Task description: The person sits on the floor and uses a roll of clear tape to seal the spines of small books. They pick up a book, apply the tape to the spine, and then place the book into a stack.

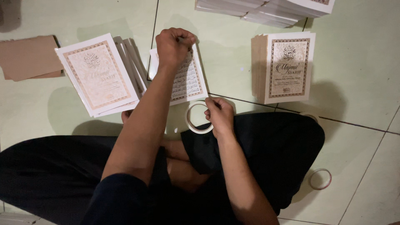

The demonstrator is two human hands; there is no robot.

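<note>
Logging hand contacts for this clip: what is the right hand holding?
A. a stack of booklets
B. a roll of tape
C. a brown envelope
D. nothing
B: the right hand grips the rim of the tape roll by the person's knee, while the left hand is fisted over the open booklet on the floor.

Top book stack (266, 10) cut by the edge, open book (189, 79) half hidden by left hand (174, 43) (fist closed)
</note>
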